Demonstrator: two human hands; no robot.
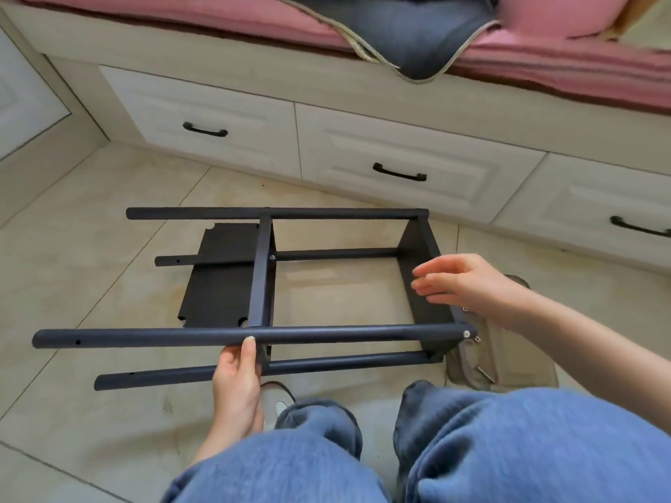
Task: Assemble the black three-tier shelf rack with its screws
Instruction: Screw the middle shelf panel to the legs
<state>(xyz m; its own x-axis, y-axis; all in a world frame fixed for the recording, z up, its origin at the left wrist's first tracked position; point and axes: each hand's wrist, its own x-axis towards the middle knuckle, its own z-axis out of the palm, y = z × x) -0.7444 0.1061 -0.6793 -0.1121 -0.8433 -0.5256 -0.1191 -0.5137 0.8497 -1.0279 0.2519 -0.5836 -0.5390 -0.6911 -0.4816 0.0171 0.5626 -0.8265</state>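
While the black rack point(270, 281) lies on its side on the tiled floor point(90, 248), two shelves fitted between four poles, I see a third shelf panel point(218, 281) flat underneath. My left hand point(238, 379) grips the near upper pole point(163, 337), thumb on top. My right hand point(464, 281) hovers open beside the end shelf point(421, 270), holding nothing. I find no legible writing or labels.

The premises were a home, evidently a bedroom. A built-in bed base point(363, 88) carried white drawers point(392, 165) with black handles point(399, 173), topped by a pink mattress point(566, 56) and a grey blanket point(410, 34). The floor point(90, 219) was beige tile.
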